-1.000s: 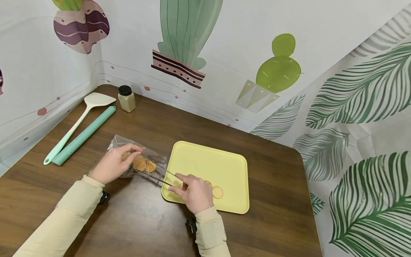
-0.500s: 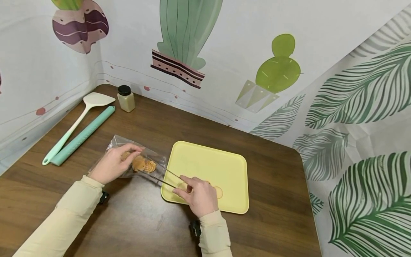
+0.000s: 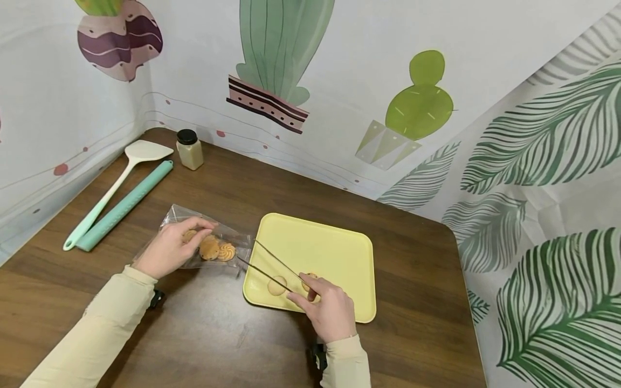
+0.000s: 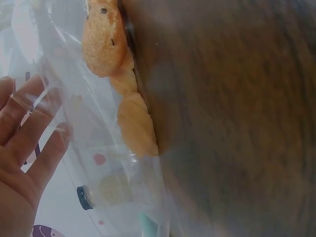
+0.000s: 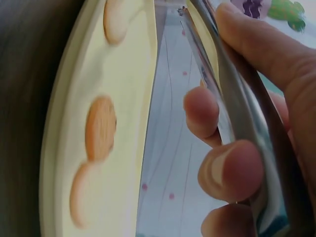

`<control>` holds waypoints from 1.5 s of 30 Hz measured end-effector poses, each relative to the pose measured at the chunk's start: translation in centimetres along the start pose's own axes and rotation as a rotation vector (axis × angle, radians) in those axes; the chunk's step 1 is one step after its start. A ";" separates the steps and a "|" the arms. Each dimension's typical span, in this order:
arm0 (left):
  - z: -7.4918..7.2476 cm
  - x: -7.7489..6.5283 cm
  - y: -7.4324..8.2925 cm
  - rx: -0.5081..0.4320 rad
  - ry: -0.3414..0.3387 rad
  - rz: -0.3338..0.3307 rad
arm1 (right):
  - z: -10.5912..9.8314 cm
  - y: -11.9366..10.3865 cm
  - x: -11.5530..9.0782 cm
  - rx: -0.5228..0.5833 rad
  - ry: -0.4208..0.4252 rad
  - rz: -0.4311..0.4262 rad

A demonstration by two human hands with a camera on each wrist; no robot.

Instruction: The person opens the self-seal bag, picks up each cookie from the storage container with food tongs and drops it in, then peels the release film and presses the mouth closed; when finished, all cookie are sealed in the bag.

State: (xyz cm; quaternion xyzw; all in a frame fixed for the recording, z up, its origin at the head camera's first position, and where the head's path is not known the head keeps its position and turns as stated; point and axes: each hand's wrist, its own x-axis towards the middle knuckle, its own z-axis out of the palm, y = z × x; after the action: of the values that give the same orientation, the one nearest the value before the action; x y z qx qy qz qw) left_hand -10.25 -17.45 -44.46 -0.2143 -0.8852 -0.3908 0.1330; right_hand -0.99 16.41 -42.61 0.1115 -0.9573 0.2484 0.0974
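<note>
My left hand (image 3: 170,248) holds the upper film of a clear plastic bag (image 3: 237,240), thumb and forefinger close together at it. Inside the bag lie several cookies, among them a swirled cookie (image 3: 226,252) and a chip-dotted cookie (image 4: 103,42). My right hand (image 3: 332,310) grips metal tongs (image 3: 264,274) above a yellow tray (image 3: 335,245). The tongs' tips stand apart with nothing between them, near the bag's right end. On the tray lie a plain round cookie (image 3: 277,285) and a chip cookie (image 5: 101,128); a third cookie (image 5: 81,195) is hidden by my hand in the head view.
A white-and-mint spatula (image 3: 116,186) and a teal stick-shaped thing (image 3: 128,205) lie at the table's left. A black-capped jar (image 3: 190,151) stands at the back left, close to the patterned wall cloth (image 3: 339,54). The brown table (image 3: 204,334) has a rounded right corner.
My right hand has moved right and slightly down with the tongs, whose tips have come out of the bag to the tray's left edge. The left hand has stayed in place.
</note>
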 end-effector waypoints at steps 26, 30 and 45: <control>-0.1 -0.2 -0.1 -0.018 -0.018 -0.039 | -4.6 6.7 -4.9 -0.127 0.077 0.262; -0.1 -0.2 -0.1 -0.028 -0.026 -0.045 | -4.7 6.9 -5.2 -0.135 0.055 0.275; -0.1 -0.1 -0.2 -0.032 -0.019 -0.027 | -4.1 6.7 -5.4 0.006 -0.048 0.165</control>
State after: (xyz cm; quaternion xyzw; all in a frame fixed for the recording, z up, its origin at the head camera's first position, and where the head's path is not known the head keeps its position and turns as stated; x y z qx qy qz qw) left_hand -10.29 -17.68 -44.58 -0.2081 -0.8828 -0.4048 0.1160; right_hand 2.95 25.08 -43.42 0.0386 -0.9645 0.2559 0.0532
